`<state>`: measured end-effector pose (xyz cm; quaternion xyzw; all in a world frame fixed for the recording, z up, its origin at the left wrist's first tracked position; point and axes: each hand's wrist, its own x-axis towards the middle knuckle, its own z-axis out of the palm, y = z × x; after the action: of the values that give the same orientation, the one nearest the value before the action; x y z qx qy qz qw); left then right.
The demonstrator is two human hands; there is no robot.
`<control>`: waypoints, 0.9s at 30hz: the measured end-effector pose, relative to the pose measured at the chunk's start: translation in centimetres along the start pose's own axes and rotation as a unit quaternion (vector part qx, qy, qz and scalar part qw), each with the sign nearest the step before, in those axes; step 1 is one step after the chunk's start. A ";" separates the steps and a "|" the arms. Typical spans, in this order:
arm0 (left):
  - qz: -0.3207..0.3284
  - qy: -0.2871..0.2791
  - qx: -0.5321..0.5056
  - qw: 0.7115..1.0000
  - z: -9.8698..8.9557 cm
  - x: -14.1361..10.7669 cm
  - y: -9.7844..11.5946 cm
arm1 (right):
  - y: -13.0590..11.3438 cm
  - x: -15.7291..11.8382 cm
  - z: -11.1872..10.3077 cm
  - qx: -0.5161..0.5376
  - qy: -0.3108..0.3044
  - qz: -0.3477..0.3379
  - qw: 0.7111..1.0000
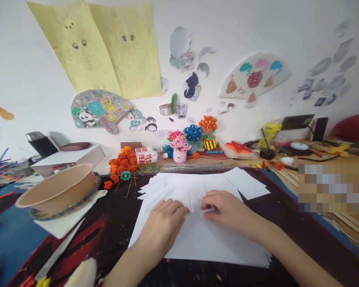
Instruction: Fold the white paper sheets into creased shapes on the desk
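A stack of white paper [203,243] lies on the dark mat in front of me, its sheets fanned unevenly at the upper left. On top is a sheet of paper [194,201] with a crease running down its middle and a raised near edge. My left hand [169,217] rests on the left part of that edge, fingers curled and closed together on it. On the right side, my right hand [219,205] pinches the same sheet between thumb and fingers. The left fingertips are partly hidden. One loose sheet [249,183] juts out at the stack's upper right.
Left of the stack stand a beige bowl [56,187] and scissors [58,251] on the mat. Orange craft flowers [124,163], a white bottle [146,155] and a pink flower pot [180,154] line the back. A drink cup [267,149] stands at back right.
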<state>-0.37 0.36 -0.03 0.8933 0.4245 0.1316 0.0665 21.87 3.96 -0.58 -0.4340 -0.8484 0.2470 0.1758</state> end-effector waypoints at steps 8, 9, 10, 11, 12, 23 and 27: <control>-0.076 0.062 -0.160 0.982 -0.3 -0.3 -0.1 | -0.3 -0.2 -0.5 0.112 0.037 0.054 0.992; -0.101 0.089 -0.216 0.967 -0.4 -0.4 -0.2 | -0.3 -0.2 -0.6 0.152 0.041 0.065 0.985; -0.116 0.110 -0.278 0.947 -0.7 -0.4 -0.3 | -0.4 -0.3 -0.8 0.204 0.040 0.073 0.975; -0.118 0.122 -0.340 0.925 -0.9 -0.4 -0.4 | -0.5 -0.3 -1.0 0.263 0.036 0.077 0.961; -0.110 0.126 -0.396 0.903 -1.1 -0.4 -0.4 | -0.6 -0.4 -1.2 0.323 0.027 0.079 0.943; -0.136 0.159 -0.610 0.765 0.0 0.0 1.3 | -2.1 -0.7 -0.1 0.531 -0.115 0.059 0.838; -0.139 0.167 -0.637 0.740 0.1 0.1 1.9 | -2.4 -0.7 0.4 0.521 -0.133 0.052 0.842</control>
<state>1.14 -0.79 0.32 0.5379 0.3653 0.5072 0.5656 20.54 2.04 0.33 -0.2854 -0.5857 0.7167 0.2487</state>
